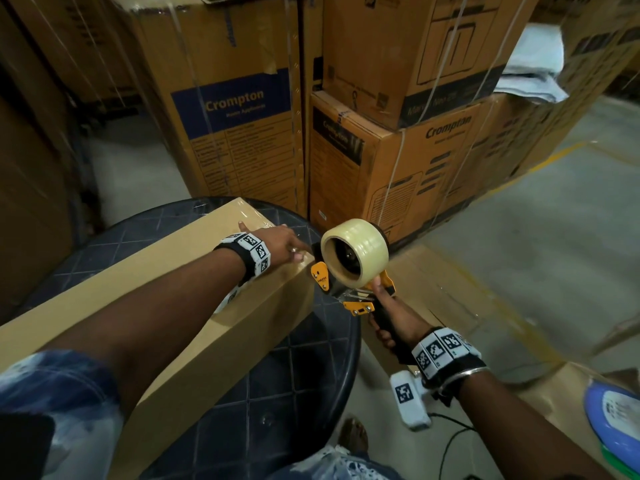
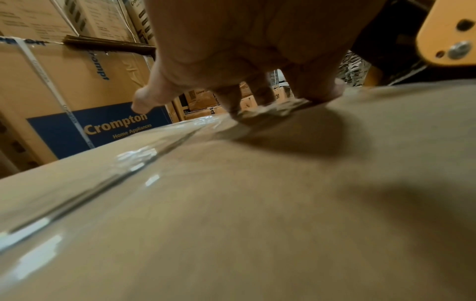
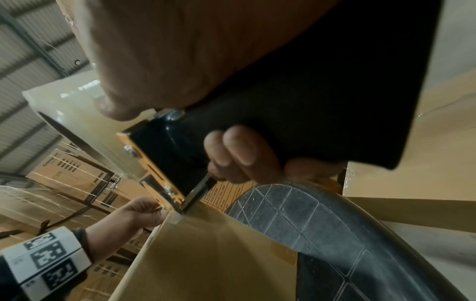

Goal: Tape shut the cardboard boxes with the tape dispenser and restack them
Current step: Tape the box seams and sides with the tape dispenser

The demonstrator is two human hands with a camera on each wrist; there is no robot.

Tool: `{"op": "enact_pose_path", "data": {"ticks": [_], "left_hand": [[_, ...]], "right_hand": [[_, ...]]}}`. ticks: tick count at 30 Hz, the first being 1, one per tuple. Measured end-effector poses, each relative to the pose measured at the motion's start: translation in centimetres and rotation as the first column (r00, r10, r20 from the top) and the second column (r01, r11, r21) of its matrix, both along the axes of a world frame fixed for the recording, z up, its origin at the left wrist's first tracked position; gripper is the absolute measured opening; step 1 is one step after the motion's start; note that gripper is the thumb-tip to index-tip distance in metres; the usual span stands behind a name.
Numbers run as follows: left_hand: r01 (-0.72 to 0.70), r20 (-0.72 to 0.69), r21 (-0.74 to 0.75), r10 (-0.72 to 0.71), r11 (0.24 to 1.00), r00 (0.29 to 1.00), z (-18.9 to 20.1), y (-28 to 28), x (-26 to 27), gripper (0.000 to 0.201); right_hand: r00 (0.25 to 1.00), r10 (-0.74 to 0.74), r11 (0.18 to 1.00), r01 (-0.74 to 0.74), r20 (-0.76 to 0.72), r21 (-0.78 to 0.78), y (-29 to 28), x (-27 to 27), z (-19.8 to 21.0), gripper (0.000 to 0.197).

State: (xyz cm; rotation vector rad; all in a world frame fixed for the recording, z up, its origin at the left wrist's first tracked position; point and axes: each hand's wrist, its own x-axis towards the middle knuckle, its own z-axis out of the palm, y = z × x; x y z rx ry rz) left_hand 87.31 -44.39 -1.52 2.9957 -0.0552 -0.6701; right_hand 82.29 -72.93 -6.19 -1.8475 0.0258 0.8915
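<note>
Long plain brown cardboard box lying on round dark quilted tabletop. Left hand with straight fingers pressing clear tape at box top's far right edge. Right hand clamped round black handle of yellow tape dispenser, nose touching that edge.

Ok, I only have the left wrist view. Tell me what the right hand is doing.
Observer: The right hand grips the black handle of the tape dispenser.
Operator: Say where the dispenser meets the box.
Observer: Its front end is at the top edge of the cardboard box, right beside the fingers of the left hand.
Operator: Now tell me what the box rests on.
Observer: A round dark table with a grid pattern on top.
</note>
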Motion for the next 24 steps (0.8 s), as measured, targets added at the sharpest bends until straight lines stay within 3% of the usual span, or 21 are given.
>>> {"op": "enact_pose_path", "data": {"ticks": [11, 17, 22, 24], "left_hand": [[0.004, -0.017, -0.021, -0.004, 1.000, 1.000, 0.5, -0.2, -0.5, 0.033], [0.024, -0.041, 0.093, -0.020, 0.995, 0.999, 0.1, -1.9, -0.4, 0.036], [0.075, -0.055, -0.035, -0.077, 0.997, 0.995, 1.2, -5.3, -0.9, 0.040], [0.120, -0.044, -0.017, -0.120, 0.993, 0.992, 1.4, -6.4, -1.1, 0.040]], "right_hand": [[0.999, 0.014, 1.000, -0.014, -0.033, -0.028, -1.8, -0.8, -0.3, 0.098], [0.997, -0.052, 0.997, 0.054, -0.049, 0.046, -2.9, -1.8, -2.4, 0.108], [0.996, -0.072, 0.994, 0.076, -0.050, 0.079, -2.8, -2.1, -3.4, 0.104], [0.994, -0.088, 0.989, 0.095, -0.060, 0.111, -2.8, -2.3, -3.9, 0.102]]}}
